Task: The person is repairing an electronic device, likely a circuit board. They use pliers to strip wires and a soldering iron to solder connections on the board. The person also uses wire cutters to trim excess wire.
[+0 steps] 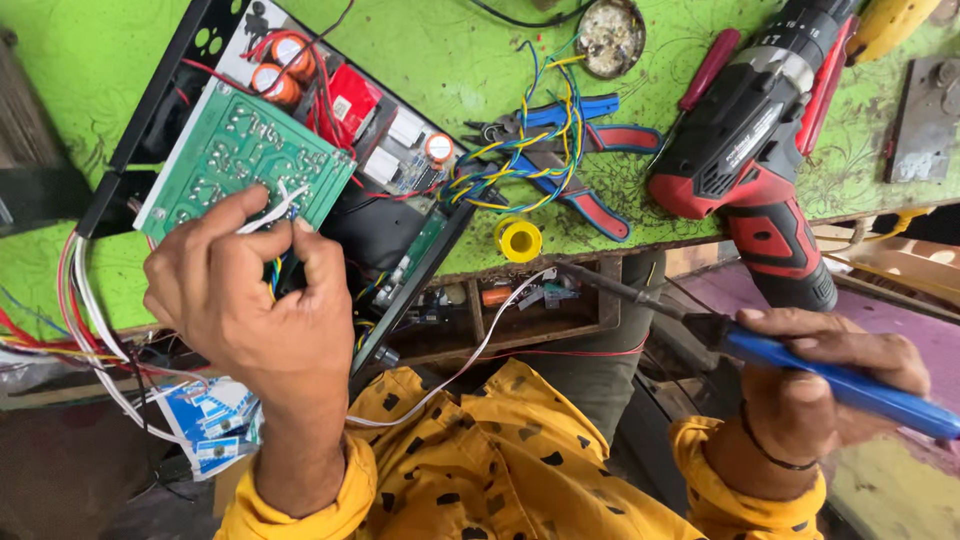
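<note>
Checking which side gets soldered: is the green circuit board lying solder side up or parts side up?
Solder side up: the green circuit board shows silver solder dots, no parts, under the left hand.

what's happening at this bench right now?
A person is working on an opened electronics unit on a green bench. The left hand pinches thin wires at the edge of a green circuit board tilted up out of the black chassis. The right hand holds a blue-handled soldering iron, its tip off the board, near the bench edge. A red cordless drill, wire strippers and a yellow solder spool lie nearby.
</note>
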